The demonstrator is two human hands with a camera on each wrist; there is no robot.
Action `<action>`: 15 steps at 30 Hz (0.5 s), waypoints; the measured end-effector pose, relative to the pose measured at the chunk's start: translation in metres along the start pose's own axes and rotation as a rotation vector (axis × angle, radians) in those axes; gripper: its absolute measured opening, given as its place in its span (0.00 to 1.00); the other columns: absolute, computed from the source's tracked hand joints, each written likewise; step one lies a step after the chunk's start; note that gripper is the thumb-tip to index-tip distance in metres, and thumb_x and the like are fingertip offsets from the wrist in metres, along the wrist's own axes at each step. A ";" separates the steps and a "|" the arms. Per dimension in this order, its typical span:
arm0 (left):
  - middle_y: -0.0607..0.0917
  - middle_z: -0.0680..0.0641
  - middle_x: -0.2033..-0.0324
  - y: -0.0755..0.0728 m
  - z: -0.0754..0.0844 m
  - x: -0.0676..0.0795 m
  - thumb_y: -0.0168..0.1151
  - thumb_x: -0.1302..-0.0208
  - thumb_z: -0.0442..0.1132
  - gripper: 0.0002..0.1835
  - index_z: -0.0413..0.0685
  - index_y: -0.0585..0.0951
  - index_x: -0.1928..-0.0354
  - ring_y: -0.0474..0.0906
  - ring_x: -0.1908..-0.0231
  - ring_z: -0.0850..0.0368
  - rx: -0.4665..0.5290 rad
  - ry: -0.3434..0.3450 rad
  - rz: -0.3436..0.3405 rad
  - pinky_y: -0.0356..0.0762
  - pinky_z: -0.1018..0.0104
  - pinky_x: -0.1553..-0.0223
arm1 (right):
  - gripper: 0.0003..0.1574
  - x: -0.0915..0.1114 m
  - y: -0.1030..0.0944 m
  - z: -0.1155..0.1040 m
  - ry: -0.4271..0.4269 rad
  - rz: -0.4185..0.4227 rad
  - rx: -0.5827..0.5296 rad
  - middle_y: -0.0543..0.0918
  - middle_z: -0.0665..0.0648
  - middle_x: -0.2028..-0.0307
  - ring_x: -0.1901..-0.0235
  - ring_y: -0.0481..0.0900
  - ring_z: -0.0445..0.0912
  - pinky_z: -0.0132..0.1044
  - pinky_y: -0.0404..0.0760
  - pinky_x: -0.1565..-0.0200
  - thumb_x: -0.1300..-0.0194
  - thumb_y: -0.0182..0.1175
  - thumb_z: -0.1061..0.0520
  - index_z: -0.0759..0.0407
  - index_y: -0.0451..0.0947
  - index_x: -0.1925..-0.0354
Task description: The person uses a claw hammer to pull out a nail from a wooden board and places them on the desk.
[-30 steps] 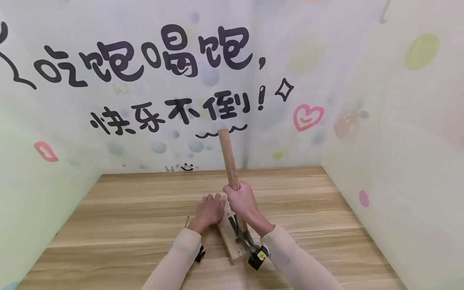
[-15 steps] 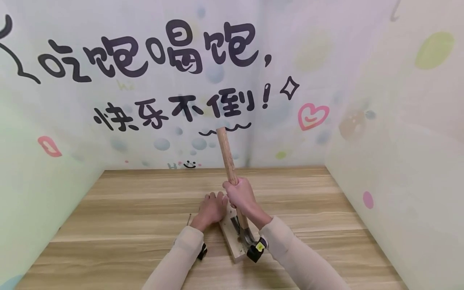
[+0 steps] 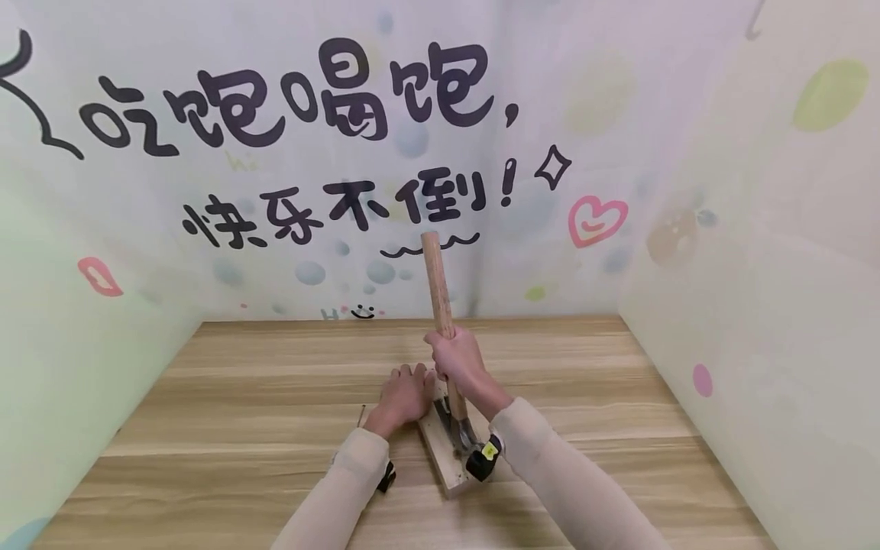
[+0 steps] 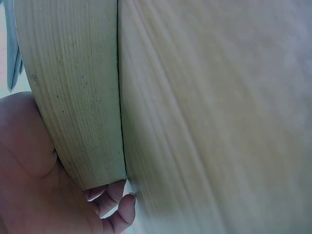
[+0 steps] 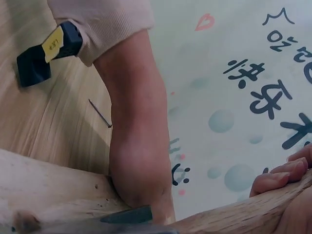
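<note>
Low in the middle of the head view, a wooden board (image 3: 447,467) lies on the table. My left hand (image 3: 407,393) holds the board's far end, and the left wrist view shows its fingers (image 4: 117,214) curled past that end. With my right hand (image 3: 459,357) I grip the wooden handle of a claw hammer (image 3: 436,286), its butt pointing up and away. The metal hammer head (image 3: 467,437) is down at the board's top. Its claw (image 5: 129,215) shows in the right wrist view; whether it grips a nail there is hidden.
A loose nail (image 3: 361,416) lies on the wood-grain table (image 3: 261,451), left of my left hand. Printed walls (image 3: 309,290) enclose the back and both sides. Black wrist cameras (image 3: 484,458) sit on both sleeves.
My right hand and the hammer handle have risen and moved slightly away from me, with the hammer head shifting forward along the board. The left hand keeps its hold on the board.
</note>
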State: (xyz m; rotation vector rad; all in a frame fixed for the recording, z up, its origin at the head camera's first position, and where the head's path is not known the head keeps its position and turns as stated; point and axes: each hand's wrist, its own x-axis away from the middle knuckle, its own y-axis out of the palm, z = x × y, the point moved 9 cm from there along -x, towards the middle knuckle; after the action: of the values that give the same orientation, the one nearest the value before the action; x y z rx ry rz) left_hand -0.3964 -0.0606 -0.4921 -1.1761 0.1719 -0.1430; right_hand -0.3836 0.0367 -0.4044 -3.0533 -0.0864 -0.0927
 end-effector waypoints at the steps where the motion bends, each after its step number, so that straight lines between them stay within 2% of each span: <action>1: 0.77 0.32 0.57 0.001 0.000 0.000 0.39 0.21 0.48 0.21 0.38 0.75 0.48 0.72 0.55 0.36 0.000 -0.002 -0.002 0.73 0.42 0.56 | 0.14 0.001 0.000 -0.001 -0.019 0.001 -0.010 0.65 0.47 0.88 0.91 0.62 0.37 0.30 0.62 0.86 0.35 0.57 0.57 0.56 0.67 0.76; 7: 0.77 0.33 0.59 -0.002 0.001 -0.001 0.40 0.21 0.48 0.20 0.39 0.74 0.50 0.73 0.57 0.36 -0.034 0.004 0.016 0.74 0.44 0.58 | 0.15 0.007 -0.002 -0.004 -0.105 -0.011 -0.068 0.65 0.46 0.90 0.91 0.61 0.38 0.30 0.60 0.88 0.36 0.57 0.57 0.57 0.68 0.78; 15: 0.76 0.33 0.58 0.002 -0.001 -0.001 0.39 0.21 0.49 0.22 0.39 0.74 0.47 0.73 0.56 0.37 -0.019 -0.006 -0.015 0.74 0.43 0.58 | 0.16 0.005 -0.004 -0.001 -0.097 -0.019 -0.074 0.65 0.47 0.90 0.92 0.61 0.37 0.31 0.60 0.88 0.34 0.58 0.58 0.57 0.67 0.78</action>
State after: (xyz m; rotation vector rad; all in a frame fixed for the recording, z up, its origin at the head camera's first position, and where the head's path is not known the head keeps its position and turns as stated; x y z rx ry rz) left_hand -0.3976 -0.0603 -0.4937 -1.1966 0.1594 -0.1514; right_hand -0.3785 0.0407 -0.4026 -3.1305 -0.1208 0.0523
